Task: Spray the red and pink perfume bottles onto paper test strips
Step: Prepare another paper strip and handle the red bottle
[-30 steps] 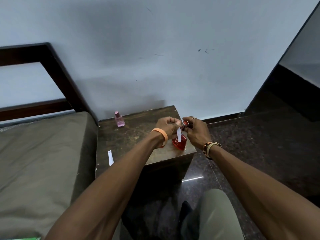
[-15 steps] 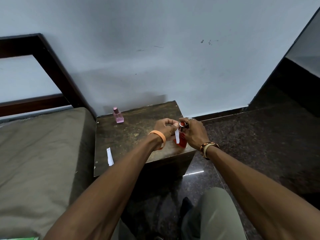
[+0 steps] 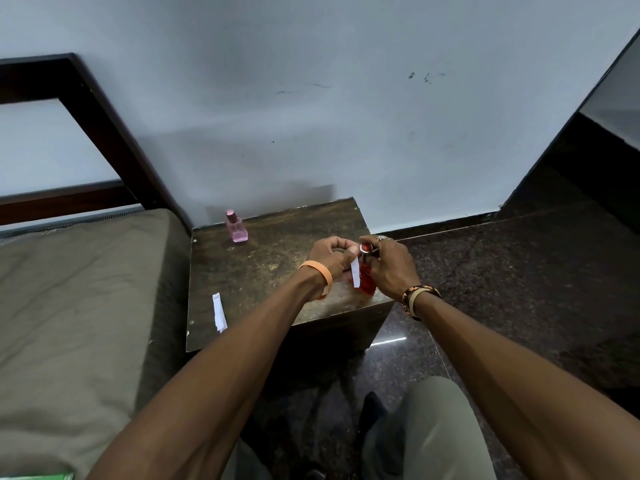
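Left hand pinches a strip beside the red bottle, which the right hand grips at the near right corner of the surface. A pink bottle stands far left; a second strip lies by the left edge.

Two bare forearms reach forward from the bottom of the view and converge. The left hand, an orange band at its wrist, curls its fingers and pinches a paper strip under the thumb. Just beside it, the right hand, wearing a patterned bracelet, wraps around a red bottle.
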Action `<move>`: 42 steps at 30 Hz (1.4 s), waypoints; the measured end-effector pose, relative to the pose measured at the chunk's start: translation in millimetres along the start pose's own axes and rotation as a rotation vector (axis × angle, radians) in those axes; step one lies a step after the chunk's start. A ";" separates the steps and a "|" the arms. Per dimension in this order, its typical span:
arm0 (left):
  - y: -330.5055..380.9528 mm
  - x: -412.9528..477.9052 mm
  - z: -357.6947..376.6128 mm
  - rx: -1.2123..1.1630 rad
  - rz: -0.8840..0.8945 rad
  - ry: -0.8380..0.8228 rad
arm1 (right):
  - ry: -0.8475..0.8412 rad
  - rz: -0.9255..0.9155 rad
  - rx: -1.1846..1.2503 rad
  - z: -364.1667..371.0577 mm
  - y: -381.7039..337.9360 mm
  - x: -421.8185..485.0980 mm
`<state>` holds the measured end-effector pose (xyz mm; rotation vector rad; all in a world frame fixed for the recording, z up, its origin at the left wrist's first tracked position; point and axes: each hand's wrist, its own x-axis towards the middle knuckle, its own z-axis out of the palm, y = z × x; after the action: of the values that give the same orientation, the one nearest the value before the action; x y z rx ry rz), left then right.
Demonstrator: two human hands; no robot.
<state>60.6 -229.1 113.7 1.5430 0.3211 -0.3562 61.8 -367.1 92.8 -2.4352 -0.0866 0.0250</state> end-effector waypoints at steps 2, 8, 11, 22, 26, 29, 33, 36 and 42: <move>-0.6 0.6 -0.5 -0.001 0.001 0.000 | 0.009 -0.003 0.009 0.2 0.6 -0.4; -1.9 1.2 1.8 0.008 0.007 -0.007 | -0.003 0.004 0.044 0.3 1.4 -3.1; -2.5 1.5 1.9 0.000 0.006 -0.008 | -0.008 0.009 0.041 -0.5 1.6 -3.0; -5.2 0.2 1.8 -0.011 -0.009 -0.017 | -0.003 0.028 0.012 4.4 2.4 -5.5; -6.3 0.6 1.2 -0.004 -0.013 -0.008 | 0.022 0.027 -0.012 9.0 2.1 -7.9; -6.6 1.5 0.5 -0.009 -0.013 -0.009 | 0.028 0.044 -0.002 10.0 1.7 -7.4; -6.1 1.6 1.1 -0.004 -0.019 -0.012 | 0.012 0.044 0.006 9.3 1.9 -8.1; -6.2 1.0 0.6 0.007 -0.015 -0.005 | -0.010 0.059 0.003 7.9 0.8 -8.6; -1.9 -5.6 -9.2 0.027 0.013 0.034 | -0.002 0.042 0.013 2.7 -6.5 -12.9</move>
<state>54.9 -219.8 114.3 1.5788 0.3335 -0.3253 48.5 -361.3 94.9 -2.4237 -0.0357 0.0464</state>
